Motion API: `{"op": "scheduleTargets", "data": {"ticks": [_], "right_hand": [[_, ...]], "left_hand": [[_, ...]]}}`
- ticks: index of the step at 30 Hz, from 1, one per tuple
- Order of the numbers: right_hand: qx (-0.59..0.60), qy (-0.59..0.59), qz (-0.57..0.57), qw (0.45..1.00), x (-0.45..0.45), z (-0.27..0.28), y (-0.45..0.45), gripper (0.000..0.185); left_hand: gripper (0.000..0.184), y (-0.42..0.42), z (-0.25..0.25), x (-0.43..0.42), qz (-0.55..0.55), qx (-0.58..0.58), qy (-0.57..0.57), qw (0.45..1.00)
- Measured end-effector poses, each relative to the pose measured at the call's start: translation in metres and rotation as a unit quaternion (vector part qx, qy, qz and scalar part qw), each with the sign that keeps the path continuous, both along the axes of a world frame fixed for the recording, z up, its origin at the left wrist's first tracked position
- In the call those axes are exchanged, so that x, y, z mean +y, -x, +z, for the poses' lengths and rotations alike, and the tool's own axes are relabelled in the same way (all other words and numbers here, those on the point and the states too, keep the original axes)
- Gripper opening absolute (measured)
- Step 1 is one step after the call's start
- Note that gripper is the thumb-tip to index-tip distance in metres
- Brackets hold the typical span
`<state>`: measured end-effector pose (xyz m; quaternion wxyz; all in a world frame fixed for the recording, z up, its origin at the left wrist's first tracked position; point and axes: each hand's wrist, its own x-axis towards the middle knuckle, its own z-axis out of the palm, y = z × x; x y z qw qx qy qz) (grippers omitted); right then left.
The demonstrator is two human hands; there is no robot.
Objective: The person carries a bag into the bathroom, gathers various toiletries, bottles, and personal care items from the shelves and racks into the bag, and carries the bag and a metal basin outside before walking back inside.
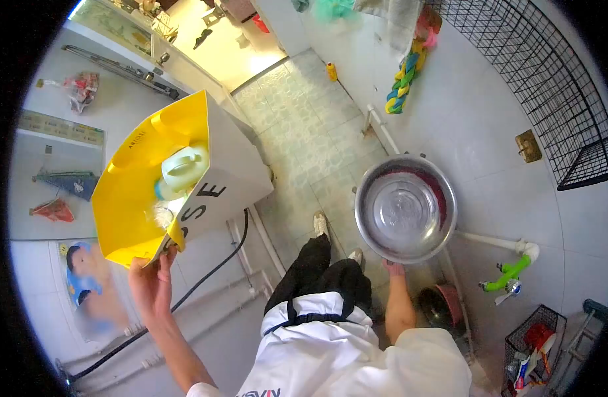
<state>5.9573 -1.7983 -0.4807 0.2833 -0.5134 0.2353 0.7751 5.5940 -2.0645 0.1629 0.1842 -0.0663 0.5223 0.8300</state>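
Note:
My left hand [152,281] is closed on the near edge of a large tote bag [234,165], white outside with black letters and yellow inside. The bag is raised at the left with its mouth facing me. Inside it lie a pale green bottle with a handle [185,169] and a whitish item [163,215] that I cannot make out. At the right, my right hand [394,268] grips the near rim of a round metal basin [368,228]. A dark red band shows along the basin's inner right side. The fingers under the rim are partly hidden.
Below the basin stands a dark tub with a pink rim [443,308]. A green tap [512,274] and a black wire rack [535,79] are on the right wall. A black hose [214,271] runs along the left wall. The tiled floor [290,132] leads to a doorway.

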Motion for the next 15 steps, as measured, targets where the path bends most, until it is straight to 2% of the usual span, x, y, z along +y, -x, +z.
{"op": "scheduleTargets", "data": {"ticks": [5, 7, 8, 13, 15], "right_hand": [[-0.005, -0.018, 0.024, 1.0, 0.003, 0.013, -0.002, 0.042], [0.002, -0.034, 0.059, 0.998, 0.007, 0.034, 0.007, 0.042], [0.006, -0.041, 0.074, 0.996, 0.01, 0.045, 0.013, 0.042], [0.025, -0.092, 0.17, 0.981, 0.024, 0.106, 0.07, 0.042], [0.038, -0.117, 0.214, 0.969, 0.03, 0.132, 0.101, 0.043]], "left_hand": [[0.048, 0.016, 0.002, -0.005, -0.012, 0.008, -0.014, 1.0], [0.046, 0.023, 0.012, 0.007, 0.005, -0.037, -0.065, 0.997], [0.044, 0.028, 0.017, 0.016, 0.016, -0.033, -0.05, 0.998], [0.044, 0.092, 0.014, 0.054, -0.022, 0.013, -0.074, 0.997], [0.042, 0.125, 0.012, 0.069, -0.066, -0.008, -0.116, 0.991]]}}
